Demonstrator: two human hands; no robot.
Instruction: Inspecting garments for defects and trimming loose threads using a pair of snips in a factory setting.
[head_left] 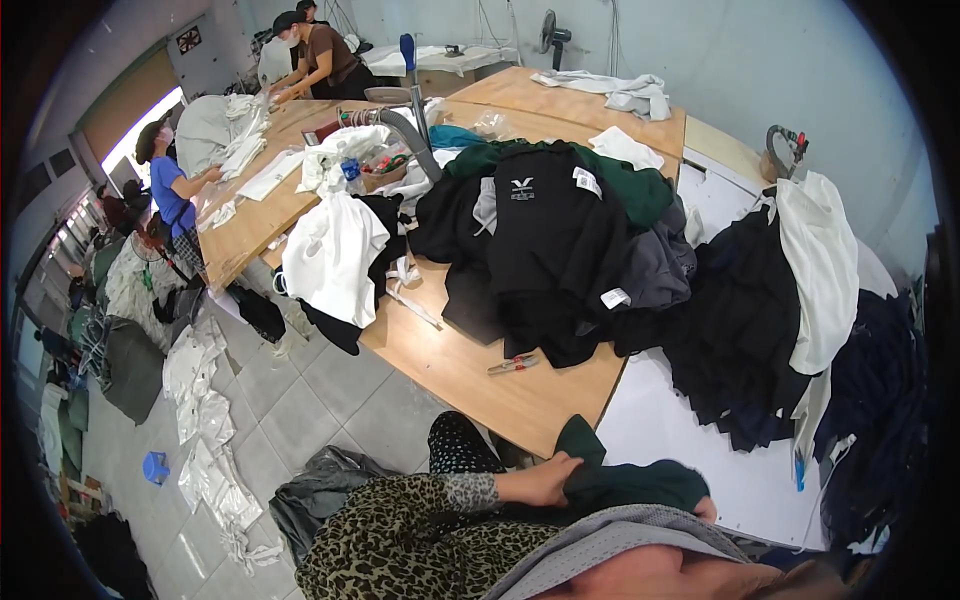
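My left hand [540,482] reaches out of a leopard-print sleeve, its fingers closed on a dark green garment [640,490] at the table's near edge. One corner of the green cloth stands up past my fingertips. Of my right hand [706,511] only some fingertips show, curled over the garment's right end; the rest is hidden by a grey cloth edge below. Beyond lies a pile of sweatshirts, with a black sweatshirt [545,215] on top. A pair of thread snips [513,365] rests on the wood in front of the pile.
A white garment [333,255] hangs over the table's left edge. Dark garments and a white cloth [820,260] are heaped at right, beside a white board [690,440]. A metal post [416,100] stands behind the pile. Co-workers stand at the far left; plastic bags [210,430] lie on the floor.
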